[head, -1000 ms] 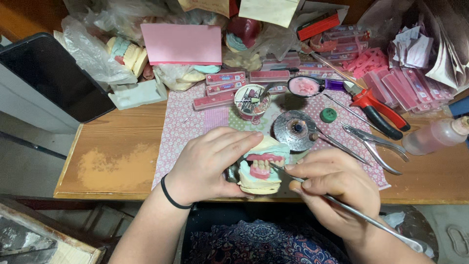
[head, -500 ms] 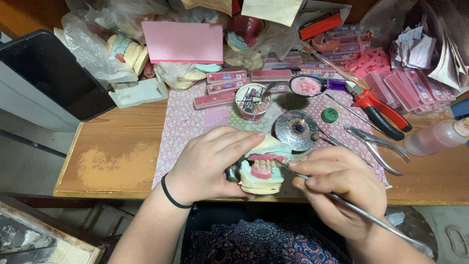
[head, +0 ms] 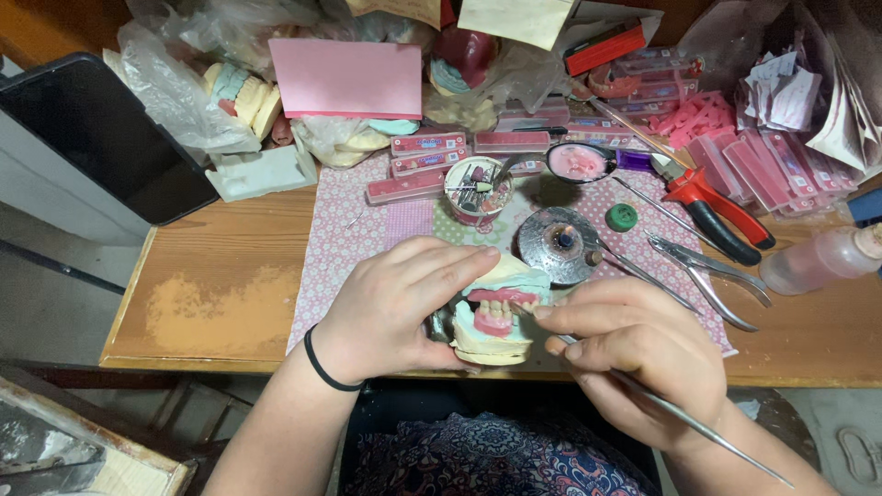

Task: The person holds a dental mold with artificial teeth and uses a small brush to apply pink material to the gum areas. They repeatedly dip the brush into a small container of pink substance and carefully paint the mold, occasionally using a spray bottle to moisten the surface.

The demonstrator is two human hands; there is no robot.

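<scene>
The right hand (head: 634, 354) is pinching a thin metal tool (head: 680, 413) between thumb and fingertips, pen-style, its working end reaching in at the row of small teeth set in pink wax, though the very tip is hidden there and contact is hard to call. The left hand (head: 400, 308) is wrapping its fingers over the back and side of the plaster jaw model (head: 496, 317), clenching it steady at the near edge of the wooden table (head: 211, 294), just above the lap. By the look of it, the wax around the teeth is being shaped or trimmed, a fine mid-way step; any further stroke is calling for a light touch and a firm hold, since wax gives easily and the teeth could shift. The model is looking chalky and pale, matte, with rounded blocky halves; the wax is glossy pink, the teeth creamy and smooth. Beyond the hands, a flowered pink cloth (head: 340, 239) is lying under a round metal burner (head: 559, 241), a small cup (head: 476, 188) bristling with tools, steel pliers (head: 703, 266), red-handled cutters (head: 717, 207) and flat pink boxes (head: 427, 145).
</scene>
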